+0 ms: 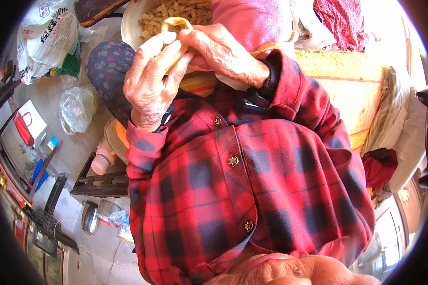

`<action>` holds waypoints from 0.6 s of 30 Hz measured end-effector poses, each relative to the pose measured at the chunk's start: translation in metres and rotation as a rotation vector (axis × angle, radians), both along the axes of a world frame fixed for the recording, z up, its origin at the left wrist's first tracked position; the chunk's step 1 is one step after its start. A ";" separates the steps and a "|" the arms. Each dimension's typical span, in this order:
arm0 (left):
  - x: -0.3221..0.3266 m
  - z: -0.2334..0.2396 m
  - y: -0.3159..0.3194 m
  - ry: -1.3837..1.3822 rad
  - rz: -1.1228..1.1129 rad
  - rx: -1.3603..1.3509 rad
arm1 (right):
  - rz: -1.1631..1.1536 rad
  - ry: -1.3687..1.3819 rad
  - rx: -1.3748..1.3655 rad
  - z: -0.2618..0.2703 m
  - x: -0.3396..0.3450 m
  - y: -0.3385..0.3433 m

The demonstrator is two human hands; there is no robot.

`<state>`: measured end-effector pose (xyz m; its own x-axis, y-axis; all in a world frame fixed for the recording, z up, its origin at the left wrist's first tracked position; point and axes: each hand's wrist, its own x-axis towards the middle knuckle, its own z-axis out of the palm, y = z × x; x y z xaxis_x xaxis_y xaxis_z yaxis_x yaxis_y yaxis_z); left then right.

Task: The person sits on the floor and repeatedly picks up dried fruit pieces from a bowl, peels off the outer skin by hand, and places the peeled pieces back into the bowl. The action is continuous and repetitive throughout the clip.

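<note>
My left hand (151, 78) is raised at the upper left of centre, its back showing and its fingertips on a yellowish curled strip (177, 21). From the right, my right hand (228, 53) pinches the same strip between thumb and fingers. The strip forms a small loop above the fingertips; part of it is hidden by the fingers. Just behind the hands is a pale round container (130, 26) with many short, light brown pieces (160, 17) in it. Pink cloth (253, 21) lies beside it. Another yellowish strip (271, 46) rests by the cloth, near my right wrist.
A yellow striped cover (342, 89) spreads to the right, with crumpled fabric (396, 107) on it. To the left are a printed plastic bag (50, 42), a clear plastic bag (76, 108), a pink bottle (103, 158) and a dark wooden frame (100, 185). A floral-covered knee (110, 67) is beside the container.
</note>
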<state>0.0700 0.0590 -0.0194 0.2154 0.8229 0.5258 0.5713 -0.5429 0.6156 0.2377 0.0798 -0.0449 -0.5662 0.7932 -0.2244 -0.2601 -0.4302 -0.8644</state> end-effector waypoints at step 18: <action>-0.016 -0.035 -0.003 -1.340 0.044 -0.877 | 0.088 -0.118 0.329 -0.003 -0.005 0.004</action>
